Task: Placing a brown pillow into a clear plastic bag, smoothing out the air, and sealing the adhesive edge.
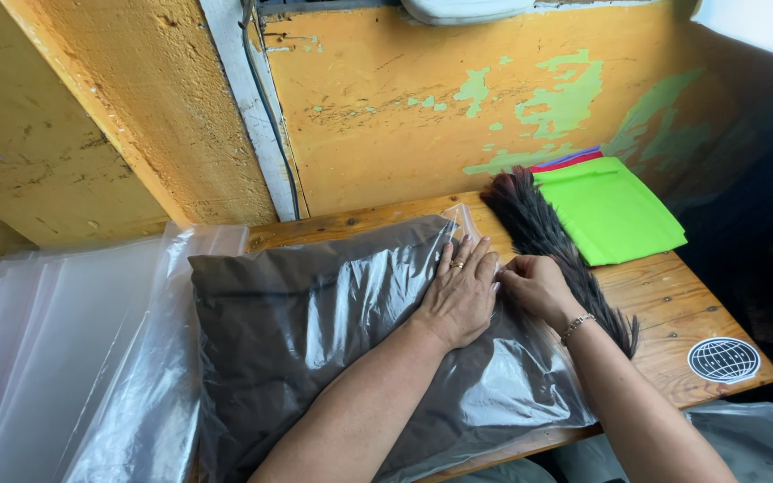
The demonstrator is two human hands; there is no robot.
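Note:
A folded dark brown cloth sits inside a clear plastic bag (315, 331) lying across a wooden table (673, 304). My left hand (460, 291), with a ring on one finger, presses flat on the bag near its open right end. My right hand (537, 286), with a bracelet at the wrist, pinches the bag's edge right beside the left hand. Neither hand lifts the bag off the table.
A dark feather duster (552, 246) lies just right of my hands. A stack of folded green, red and purple cloth (608, 207) rests at the table's far right. Clear plastic bags (55, 358) are piled on the left. A peeling orange wall (458, 98) stands behind. A round sticker (723, 360) marks the table corner.

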